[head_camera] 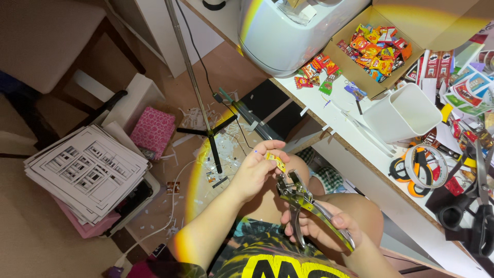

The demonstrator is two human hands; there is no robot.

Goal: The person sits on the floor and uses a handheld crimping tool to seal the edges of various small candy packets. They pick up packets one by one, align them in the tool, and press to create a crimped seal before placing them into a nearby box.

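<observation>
Head view: a seated person's lap is seen from above, beside a cluttered white desk (360, 141).
Left hand (256, 169): closed; a small yellow tag (276, 161) is pinched between its fingertips.
Right hand (321, 224): wrapped around the handles of metal punch pliers (303, 202).
Tag position: held at the pliers' head, above the knee.
Nearby: an open box of sweets (378, 49) and a white tub (404, 113) are set on the desk.
</observation>
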